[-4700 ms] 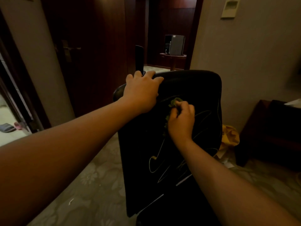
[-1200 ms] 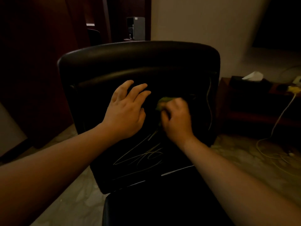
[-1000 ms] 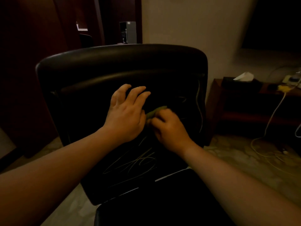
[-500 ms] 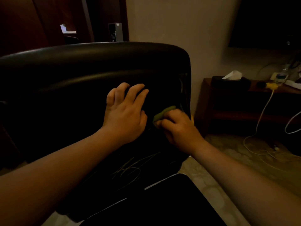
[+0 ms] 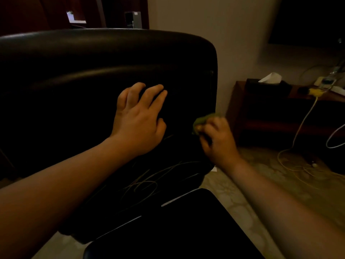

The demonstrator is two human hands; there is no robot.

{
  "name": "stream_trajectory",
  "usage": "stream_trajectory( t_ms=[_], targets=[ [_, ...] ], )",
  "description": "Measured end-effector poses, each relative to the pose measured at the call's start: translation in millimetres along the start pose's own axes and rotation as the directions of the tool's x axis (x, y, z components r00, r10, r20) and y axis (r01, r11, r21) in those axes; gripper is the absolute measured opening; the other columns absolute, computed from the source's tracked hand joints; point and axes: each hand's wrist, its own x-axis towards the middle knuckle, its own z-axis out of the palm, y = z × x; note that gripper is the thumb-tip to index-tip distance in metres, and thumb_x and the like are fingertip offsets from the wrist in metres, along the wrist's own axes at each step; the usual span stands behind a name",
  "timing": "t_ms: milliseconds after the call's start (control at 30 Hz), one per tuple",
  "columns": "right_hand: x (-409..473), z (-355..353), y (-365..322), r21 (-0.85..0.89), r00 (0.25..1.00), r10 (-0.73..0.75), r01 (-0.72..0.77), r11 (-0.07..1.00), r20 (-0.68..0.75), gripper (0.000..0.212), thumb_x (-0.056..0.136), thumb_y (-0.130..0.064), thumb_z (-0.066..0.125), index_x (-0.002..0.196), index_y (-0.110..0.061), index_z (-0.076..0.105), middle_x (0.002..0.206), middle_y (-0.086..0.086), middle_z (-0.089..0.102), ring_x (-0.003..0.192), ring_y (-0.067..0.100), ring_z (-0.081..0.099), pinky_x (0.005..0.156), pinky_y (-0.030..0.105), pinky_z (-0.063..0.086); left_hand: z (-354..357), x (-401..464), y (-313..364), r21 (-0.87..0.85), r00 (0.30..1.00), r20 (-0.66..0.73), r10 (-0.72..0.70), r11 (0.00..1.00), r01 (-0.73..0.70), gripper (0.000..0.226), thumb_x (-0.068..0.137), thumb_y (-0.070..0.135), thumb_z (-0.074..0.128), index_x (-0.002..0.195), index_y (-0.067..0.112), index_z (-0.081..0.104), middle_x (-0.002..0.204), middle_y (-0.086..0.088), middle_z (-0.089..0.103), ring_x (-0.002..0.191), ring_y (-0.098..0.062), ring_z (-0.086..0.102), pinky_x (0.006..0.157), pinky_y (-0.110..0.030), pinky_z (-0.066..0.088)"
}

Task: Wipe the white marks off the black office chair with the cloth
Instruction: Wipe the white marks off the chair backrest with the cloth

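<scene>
The black office chair's backrest (image 5: 78, 75) fills the left and middle of the view, with its seat (image 5: 186, 230) below. Thin white scribble marks (image 5: 149, 182) cross the lower backrest. My left hand (image 5: 140, 120) rests flat on the backrest above the marks, fingers spread. At the backrest's right edge my right hand (image 5: 217, 139) grips a small green cloth (image 5: 200, 121), bunched in curled fingers and blurred by motion.
A dark low wooden table (image 5: 242, 109) stands at the right wall with a tissue box (image 5: 268, 83) on it. Yellow and white cables (image 5: 298, 139) trail from it onto the patterned floor (image 5: 242, 193). A doorway lies behind the chair.
The chair has swung left in view. My right hand with the cloth has moved right, from the backrest's middle to its right edge. The left hand stays flat on the backrest.
</scene>
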Motion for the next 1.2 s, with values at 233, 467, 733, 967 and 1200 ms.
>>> stream_trajectory(
  t_ms=[233, 467, 733, 967, 1200],
  targets=[
    [-46.0, 26.5, -28.0, 0.078, 0.986, -0.064, 0.052, 0.996, 0.153, 0.008, 0.088, -0.010, 0.066, 0.084, -0.009, 0.060, 0.089, 0.011, 0.054, 0.081, 0.028, 0.051, 0.067, 0.041, 0.044, -4.2, -14.3, -13.8, -0.046, 0.999, -0.023, 0.024, 0.999, -0.025, 0.064, 0.090, 0.037, 0.049, 0.150, 0.015, 0.047, 0.157, -0.001, 0.040, 0.143, -0.032, 0.024, 0.116, -0.039, 0.006],
    [57.4, 24.0, -87.2, 0.216, 0.933, 0.330, -0.295, 0.931, -0.147, 0.013, 0.086, -0.010, 0.060, 0.098, -0.012, 0.065, 0.101, 0.004, 0.052, 0.097, 0.024, 0.055, 0.084, 0.036, 0.047, -25.9, -37.5, -43.3, -0.066, 0.993, 0.026, 0.113, 0.992, -0.111, 0.056, 0.092, 0.029, 0.038, 0.138, 0.008, 0.061, 0.145, -0.007, 0.057, 0.139, -0.033, 0.041, 0.116, -0.043, 0.027],
    [-39.4, 81.4, -191.3, 0.343, 0.950, -0.233, 0.153, 0.927, 0.208, 0.008, 0.090, -0.011, 0.063, 0.089, -0.005, 0.068, 0.094, 0.015, 0.060, 0.086, 0.033, 0.056, 0.074, 0.043, 0.046, -33.3, -87.4, -62.1, -0.043, 0.986, 0.074, 0.152, 0.988, -0.149, 0.050, 0.087, 0.021, 0.045, 0.129, 0.004, 0.067, 0.137, -0.010, 0.062, 0.133, -0.036, 0.049, 0.115, -0.043, 0.028],
    [10.5, 70.3, -180.7, 0.383, 0.915, 0.402, -0.357, 0.852, -0.041, 0.010, 0.090, -0.007, 0.062, 0.097, -0.014, 0.065, 0.103, -0.005, 0.047, 0.098, 0.014, 0.052, 0.087, 0.029, 0.047, -50.4, -136.9, -88.4, -0.069, 0.975, 0.173, 0.137, 0.990, -0.126, 0.051, 0.091, 0.023, 0.042, 0.134, 0.005, 0.064, 0.138, -0.011, 0.062, 0.137, -0.034, 0.047, 0.116, -0.045, 0.033],
    [-65.3, 94.1, -273.3, 0.462, 0.989, -0.069, -0.001, 0.887, 0.134, 0.004, 0.087, -0.004, 0.061, 0.088, -0.003, 0.066, 0.094, 0.013, 0.056, 0.090, 0.028, 0.054, 0.078, 0.040, 0.047, -61.1, -178.0, -93.4, -0.083, 0.980, 0.151, 0.128, 0.990, -0.117, 0.045, 0.090, 0.021, 0.046, 0.125, 0.006, 0.070, 0.126, -0.010, 0.068, 0.126, -0.032, 0.054, 0.111, -0.039, 0.032]
  ],
)
